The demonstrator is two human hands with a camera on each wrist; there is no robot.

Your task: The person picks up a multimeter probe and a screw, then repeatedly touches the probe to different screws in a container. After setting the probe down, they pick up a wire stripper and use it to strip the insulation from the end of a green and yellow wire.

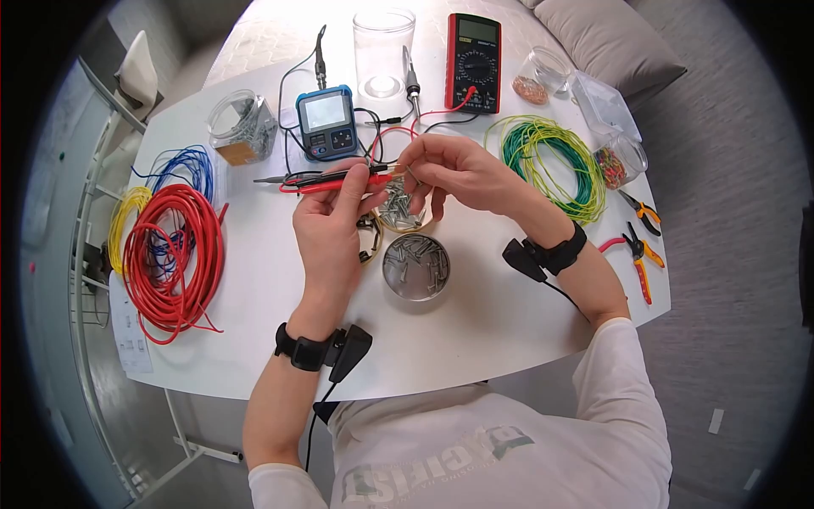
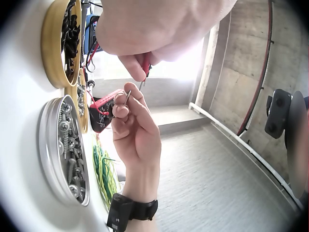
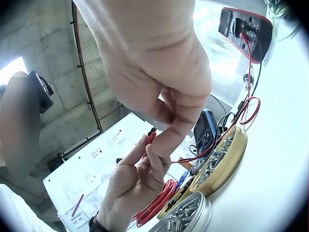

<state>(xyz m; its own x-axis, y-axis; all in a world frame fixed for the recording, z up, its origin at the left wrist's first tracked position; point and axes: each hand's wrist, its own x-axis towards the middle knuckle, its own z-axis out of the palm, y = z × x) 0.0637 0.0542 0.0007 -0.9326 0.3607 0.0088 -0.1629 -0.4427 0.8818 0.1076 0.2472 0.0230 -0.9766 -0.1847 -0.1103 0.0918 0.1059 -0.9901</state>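
Note:
My left hand (image 1: 332, 222) grips the red and black probes (image 1: 335, 180) together, their tips pointing right toward my right hand (image 1: 466, 174). The right hand pinches a small metal screw (image 2: 128, 98) between thumb and fingers, close to the probe tips; whether they touch I cannot tell. In the right wrist view the red probe (image 3: 151, 137) shows between the left fingers. Both hands are above a round container of silver screws (image 1: 397, 212). Nearer the body stands a round tin of larger screws (image 1: 416, 267). Dark screws (image 2: 71, 43) lie in a yellow-rimmed container.
Behind the hands are a blue tester (image 1: 326, 123), a red multimeter (image 1: 474, 64), a soldering iron (image 1: 412, 85) and a clear jar (image 1: 383, 51). Red wire coils (image 1: 174, 263) lie left, green wire (image 1: 551, 165) right, with pliers (image 1: 638, 259) at the right edge.

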